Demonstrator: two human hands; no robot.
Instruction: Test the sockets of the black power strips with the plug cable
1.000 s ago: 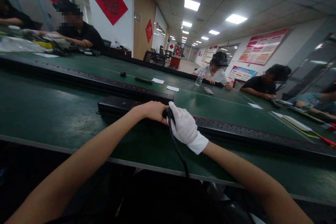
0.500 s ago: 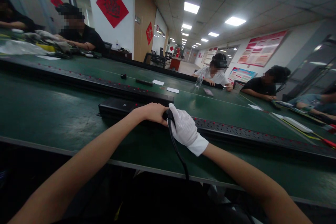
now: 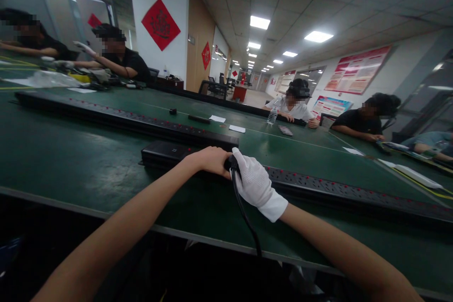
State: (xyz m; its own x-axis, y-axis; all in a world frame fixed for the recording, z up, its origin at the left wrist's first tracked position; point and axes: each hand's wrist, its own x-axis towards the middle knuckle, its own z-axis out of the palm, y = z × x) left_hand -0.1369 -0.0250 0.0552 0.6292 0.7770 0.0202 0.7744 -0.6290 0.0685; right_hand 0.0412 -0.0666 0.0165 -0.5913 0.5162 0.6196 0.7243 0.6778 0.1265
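Observation:
A long black power strip [image 3: 318,189] lies across the green table [image 3: 71,155] in front of me. My bare left hand [image 3: 208,160] rests closed on top of the strip, pressing it down. My right hand [image 3: 255,184], in a white dotted glove, is closed around a black plug [image 3: 230,163] at the strip. The plug's black cable [image 3: 246,219] hangs from it over the table's near edge. Whether the plug's pins are in a socket is hidden by my hands.
A second long black power strip [image 3: 123,120] runs behind the first. Small black items, paper slips, a water bottle [image 3: 272,114] and a phone lie farther back. Several people sit around the table, at the far left and far right.
My hands keep the same grip on the strip and plug. The camera has swung a little, so everything sits slightly lower and to the right.

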